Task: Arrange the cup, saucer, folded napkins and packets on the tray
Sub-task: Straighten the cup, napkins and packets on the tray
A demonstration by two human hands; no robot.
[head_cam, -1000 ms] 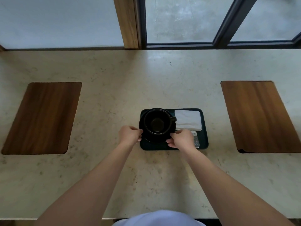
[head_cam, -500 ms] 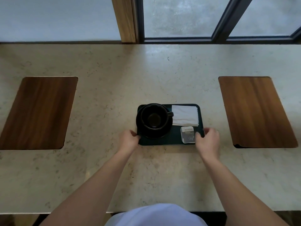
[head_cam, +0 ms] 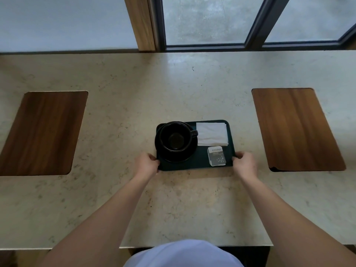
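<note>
A dark green tray [head_cam: 200, 162] lies on the pale stone counter in front of me. On its left half a black cup [head_cam: 175, 136] stands on a black saucer [head_cam: 189, 154], handle pointing right. White folded napkins [head_cam: 211, 134] fill the tray's back right corner. Grey-white packets [head_cam: 216, 156] lie in the front right corner. My left hand [head_cam: 146, 164] grips the tray's front left corner. My right hand [head_cam: 245, 164] grips its front right corner.
Two dark wooden inlays sit in the counter, one at the left [head_cam: 41, 132] and one at the right [head_cam: 295, 129]. A window with dark frames [head_cam: 256, 22] and a wooden post [head_cam: 141, 22] runs behind the counter. The counter's near edge is close to my body.
My hands left the saucer's sides and moved outward to the tray's front corners; the right hand uncovered the packets. The view shifted slightly.
</note>
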